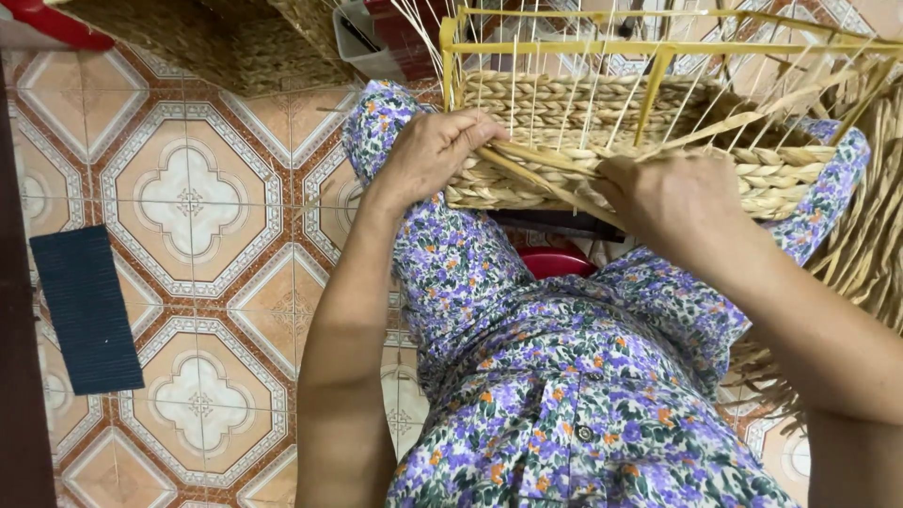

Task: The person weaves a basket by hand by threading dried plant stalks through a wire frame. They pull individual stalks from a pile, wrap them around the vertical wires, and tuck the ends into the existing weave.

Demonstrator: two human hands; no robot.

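1. In the head view, a half-woven basket [602,141] rests across the person's knees, over a floral purple dress [564,376]. Its wall is built of thick braided straw-coloured rope in stacked rows, wound around a yellow wooden frame [658,47] strung with thin pale upright strands.
2. The left hand [428,155] grips the basket's near left corner, its fingers curled over a flat yellow strand [541,160] and pressed to the braid.
3. The right hand [663,193] lies against the near wall; its fingers seem to pinch the same strand, though they are tucked out of sight.
4. Loose dried fibres [865,245] hang at the right. A red stool [557,261] shows between the knees, and a dark mat [85,310] lies on the patterned tile floor [188,198].
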